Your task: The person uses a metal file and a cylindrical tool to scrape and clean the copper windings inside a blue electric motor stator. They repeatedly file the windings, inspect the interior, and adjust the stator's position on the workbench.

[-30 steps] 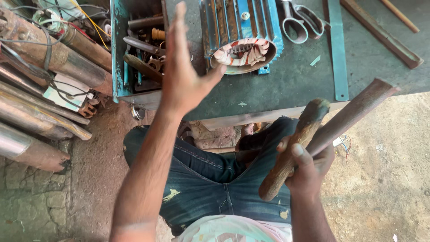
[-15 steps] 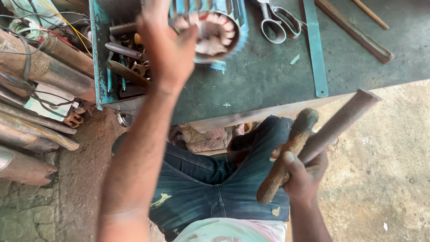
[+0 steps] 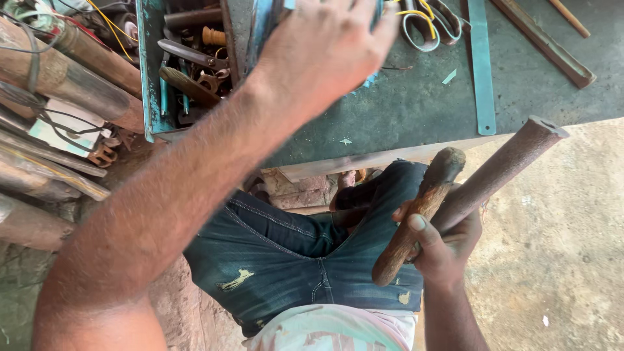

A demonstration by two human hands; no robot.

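We see a dark green bench (image 3: 416, 104) across the top of the view. At its left end sits a teal tool tray (image 3: 148, 78) stuffed with pliers, rusty bits and a small wooden spool. Left of the tray lie rusty pipes (image 3: 71, 84) with loose wires over them. On the bench top: scissors (image 3: 429, 23) with pale handles near the top edge, a flat teal metal strip (image 3: 482, 71) lying lengthways, and a long rusty bar (image 3: 546, 42) at the upper right. The bench edge runs just above our knees in ripped blue jeans (image 3: 286, 260); bare sandy ground (image 3: 559, 260) on the right.

The left hand (image 3: 325, 45) is stretched forward over the bench, forearm filling the middle of the view and blocking much of what lies beneath. Its fingers (image 3: 383, 29) are curled downward, close together, over something teal that shows only at the edges; we cannot tell whether they grip it.

The right hand (image 3: 445, 244) is low beside the right knee, below the bench edge. Its fingers are wrapped tight around two things at once: a wooden handle (image 3: 419, 214), worn and rounded at the top, and a rusty metal rod (image 3: 500, 169) angling up to the right, its end just beside the bench corner. Thumb lies across the handle.
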